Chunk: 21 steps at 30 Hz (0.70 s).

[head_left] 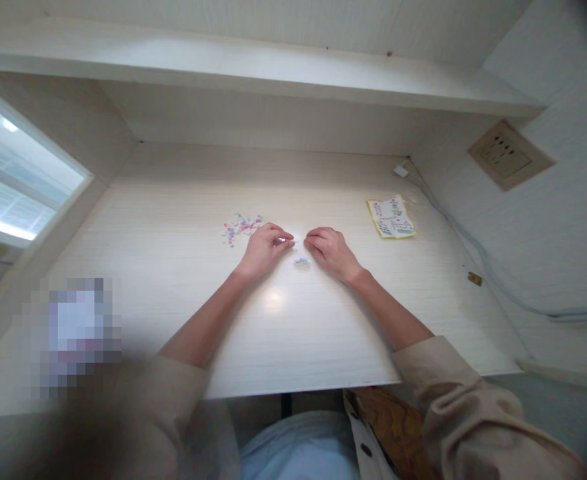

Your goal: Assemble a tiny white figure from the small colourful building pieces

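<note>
My left hand point(267, 248) is closed in a pinch above the middle of the desk. A tiny pale piece shows at its fingertips, too small to name. Facing it across a narrow gap, my right hand point(331, 251) has its fingers pressed together, and whatever they may hold is hidden. On the desk just below the gap lies a small whitish cluster of pieces point(302, 263). Beyond my left hand is a loose scatter of tiny pink, blue and white pieces point(238, 228).
A printed sheet with a yellow border point(392, 217) lies to the right on the desk point(303, 340). Grey cables point(478, 253) run along the right wall below a socket plate point(511, 155). A shelf point(253, 70) overhangs the back. At left, a pixelated object point(77, 327) cannot be made out.
</note>
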### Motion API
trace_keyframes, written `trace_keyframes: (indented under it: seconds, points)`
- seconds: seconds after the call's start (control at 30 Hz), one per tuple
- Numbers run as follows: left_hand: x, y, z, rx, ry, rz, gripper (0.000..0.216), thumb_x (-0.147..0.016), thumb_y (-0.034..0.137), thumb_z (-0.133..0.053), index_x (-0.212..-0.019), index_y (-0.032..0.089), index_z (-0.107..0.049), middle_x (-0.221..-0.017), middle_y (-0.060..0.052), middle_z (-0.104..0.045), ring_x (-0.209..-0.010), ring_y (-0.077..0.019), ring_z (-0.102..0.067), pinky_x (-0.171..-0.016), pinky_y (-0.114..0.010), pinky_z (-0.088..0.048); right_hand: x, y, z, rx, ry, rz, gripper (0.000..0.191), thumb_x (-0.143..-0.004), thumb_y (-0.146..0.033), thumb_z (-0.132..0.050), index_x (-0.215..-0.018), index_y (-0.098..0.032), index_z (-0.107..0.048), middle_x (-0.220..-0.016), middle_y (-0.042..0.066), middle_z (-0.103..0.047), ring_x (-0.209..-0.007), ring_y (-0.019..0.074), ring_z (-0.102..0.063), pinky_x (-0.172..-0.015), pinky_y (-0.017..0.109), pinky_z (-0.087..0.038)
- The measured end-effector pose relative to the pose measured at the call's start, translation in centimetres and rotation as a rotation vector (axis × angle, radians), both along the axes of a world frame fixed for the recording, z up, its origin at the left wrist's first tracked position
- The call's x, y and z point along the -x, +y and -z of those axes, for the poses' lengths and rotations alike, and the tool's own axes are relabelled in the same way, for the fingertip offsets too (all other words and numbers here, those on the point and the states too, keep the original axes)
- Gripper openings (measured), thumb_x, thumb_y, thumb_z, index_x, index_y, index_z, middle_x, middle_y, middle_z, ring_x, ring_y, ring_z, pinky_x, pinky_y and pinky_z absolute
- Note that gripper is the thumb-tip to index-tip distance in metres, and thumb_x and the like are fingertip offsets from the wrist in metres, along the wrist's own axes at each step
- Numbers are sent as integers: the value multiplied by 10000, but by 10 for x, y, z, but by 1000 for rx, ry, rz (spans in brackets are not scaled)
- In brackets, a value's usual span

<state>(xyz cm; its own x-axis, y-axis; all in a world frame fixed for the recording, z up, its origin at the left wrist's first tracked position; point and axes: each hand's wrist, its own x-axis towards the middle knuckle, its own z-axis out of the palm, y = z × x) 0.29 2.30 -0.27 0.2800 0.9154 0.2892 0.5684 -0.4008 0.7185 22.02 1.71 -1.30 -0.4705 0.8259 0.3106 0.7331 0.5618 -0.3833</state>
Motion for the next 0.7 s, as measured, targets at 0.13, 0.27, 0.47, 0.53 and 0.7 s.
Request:
trace_keyframes:
  seconds: [0.13, 0.27, 0.47, 0.53, 0.7]
  points:
    - [0, -1, 2, 0, -18, -3, 188, -813, 332, -654, -911, 213, -762, -928, -75, -665, -916, -209, -617, -862, -345, -476, -1, -1, -2, -3, 49, 12, 276, -956, -288, -456, -1015, -199, -710, -1094, 104, -683, -1060, 232, -587, -954, 395, -412]
    - [-2, -3, -1, -1, -72, -4, 170, -803, 314, -669, -899, 207, -760, -908, -73, -687, -908, -206, -625, -867, -337, -472, -2, -1, -11, 6, 150, 44, 272, -919, -359, -537, -1085, -207, -691, -1107, 108, -692, -1075, 255, -600, -970, 421, -421]
    - [-8, -9, -8, 62, -195, 9, 220, -818, 368, -660, -927, 200, -750, -919, -69, -727, -848, -192, -645, -803, -309, -481, 6, -1, -19, 35, 287, -51, 217, -886, -342, -597, -1032, -231, -715, -1034, 74, -724, -983, 230, -649, -906, 382, -476]
    - [-9, -10, -11, 84, -206, 4, 246, -815, 381, -663, -957, 199, -749, -930, -67, -736, -836, -186, -645, -791, -299, -479, 9, -3, -21, 47, 382, -33, 189, -888, -329, -594, -981, -234, -728, -970, 60, -734, -926, 212, -663, -865, 356, -497]
    - [-10, -10, -17, 156, -296, 3, 310, -838, 385, -638, -1056, 186, -732, -1033, -81, -739, -905, -195, -657, -812, -291, -480, 10, -5, -26, 76, 472, 32, 167, -867, -336, -622, -943, -239, -734, -935, 46, -736, -891, 199, -673, -825, 336, -513]
